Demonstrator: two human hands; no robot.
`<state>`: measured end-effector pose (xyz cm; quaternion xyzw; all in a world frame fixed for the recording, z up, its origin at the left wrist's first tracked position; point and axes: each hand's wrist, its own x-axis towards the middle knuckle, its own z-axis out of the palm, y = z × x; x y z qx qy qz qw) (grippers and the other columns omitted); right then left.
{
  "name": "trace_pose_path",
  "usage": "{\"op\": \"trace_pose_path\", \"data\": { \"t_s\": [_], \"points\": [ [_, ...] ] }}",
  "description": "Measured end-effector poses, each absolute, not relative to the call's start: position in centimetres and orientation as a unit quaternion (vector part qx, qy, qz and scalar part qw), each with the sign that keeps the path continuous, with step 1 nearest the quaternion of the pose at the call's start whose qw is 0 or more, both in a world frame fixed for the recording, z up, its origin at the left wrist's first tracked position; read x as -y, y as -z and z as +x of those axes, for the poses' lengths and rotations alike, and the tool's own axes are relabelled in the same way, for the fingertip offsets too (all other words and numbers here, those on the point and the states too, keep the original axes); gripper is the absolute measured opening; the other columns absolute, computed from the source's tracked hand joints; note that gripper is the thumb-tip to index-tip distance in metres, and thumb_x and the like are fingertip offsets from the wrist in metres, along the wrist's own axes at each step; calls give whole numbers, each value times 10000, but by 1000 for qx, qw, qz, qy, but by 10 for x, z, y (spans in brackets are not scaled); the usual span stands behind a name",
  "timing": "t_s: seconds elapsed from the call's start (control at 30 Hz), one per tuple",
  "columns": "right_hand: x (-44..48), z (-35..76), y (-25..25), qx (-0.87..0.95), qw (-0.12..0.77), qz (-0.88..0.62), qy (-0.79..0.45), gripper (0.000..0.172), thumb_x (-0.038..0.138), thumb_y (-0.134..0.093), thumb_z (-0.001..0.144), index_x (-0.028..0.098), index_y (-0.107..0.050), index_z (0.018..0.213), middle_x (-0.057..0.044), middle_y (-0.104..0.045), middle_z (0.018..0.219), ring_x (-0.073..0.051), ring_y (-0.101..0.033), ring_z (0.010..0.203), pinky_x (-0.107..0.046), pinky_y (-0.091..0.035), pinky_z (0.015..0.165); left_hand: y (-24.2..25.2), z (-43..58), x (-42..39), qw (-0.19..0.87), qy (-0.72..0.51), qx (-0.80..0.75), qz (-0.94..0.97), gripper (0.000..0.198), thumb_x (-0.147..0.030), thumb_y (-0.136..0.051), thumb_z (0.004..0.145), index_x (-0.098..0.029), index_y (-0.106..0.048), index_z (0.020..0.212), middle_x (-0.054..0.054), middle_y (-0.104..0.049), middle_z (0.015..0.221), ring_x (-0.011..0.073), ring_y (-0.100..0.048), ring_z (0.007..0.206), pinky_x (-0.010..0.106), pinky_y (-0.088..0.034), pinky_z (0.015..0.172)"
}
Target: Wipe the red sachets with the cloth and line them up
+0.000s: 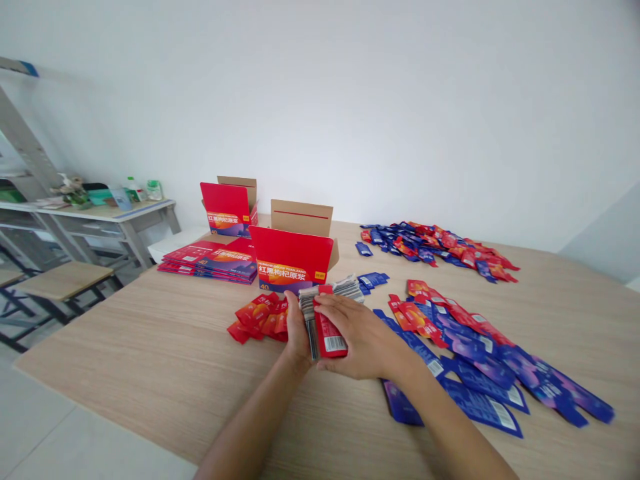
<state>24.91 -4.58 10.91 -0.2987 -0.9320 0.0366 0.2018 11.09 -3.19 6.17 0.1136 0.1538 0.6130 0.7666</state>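
Between my two hands, in front of the open red box (pixel 293 257), is a stack of flat cartons (pixel 310 325). Its layered grey edges face up, and a red side with a barcode shows on the right. My left hand (pixel 297 337) grips the stack from the left, thumb upright against it. Fingers of my right hand (pixel 365 337) wrap over the red side. Beside my left hand several red flat cartons (pixel 257 317) lie loosely fanned. To the right of my right hand spread blue flat cartons (pixel 473 400) and red flat cartons (pixel 423 320).
A second open red box (pixel 226 208) stands farther back, behind a pile of flattened boxes (pixel 210 260). Along the wall lies a long heap of red and blue cartons (pixel 435 243). A stool (pixel 65 281) and a desk (pixel 120 212) with bottles stand left.
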Motion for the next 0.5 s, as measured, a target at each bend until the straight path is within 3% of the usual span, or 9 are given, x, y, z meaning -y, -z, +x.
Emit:
{"op": "trace_pose_path", "data": {
  "t_s": [0.17,0.3,0.4,0.5],
  "points": [
    [53,249,-115,937,195,-264,-119,937,606,-796,649,133,-489,1398,-193,-498,1469,-312,-479,1354,-471,-382,1124,-70,99,31,729,-654,-180,94,747,-732,-336,895,-98,-731,861,139,-747,870,298,-696,985,439,-504,966],
    [56,247,-111,939,188,-264,-117,903,592,-791,648,152,-505,1384,-165,-456,1509,-305,-410,1403,-468,-335,1158,-72,95,30,729,-657,-172,86,734,-700,-299,923,-109,-729,851,119,-738,789,286,-703,968,436,-510,958],
    [55,245,-108,940,190,-273,-72,838,609,-809,617,169,-578,1291,-181,-355,1568,-335,-288,1466,-530,-206,1205,-70,100,33,734,-652,-163,102,731,-692,-304,927,-101,-735,928,138,-754,899,293,-690,1031,433,-489,994],
    [53,239,-106,941,183,-282,-39,887,622,-832,581,149,-578,1286,-227,-281,1590,-346,-221,1490,-538,-143,1217,-68,102,33,728,-658,-153,118,714,-678,-309,934,-106,-730,1005,145,-750,1021,295,-671,1093,435,-461,1035]
  ]
}}
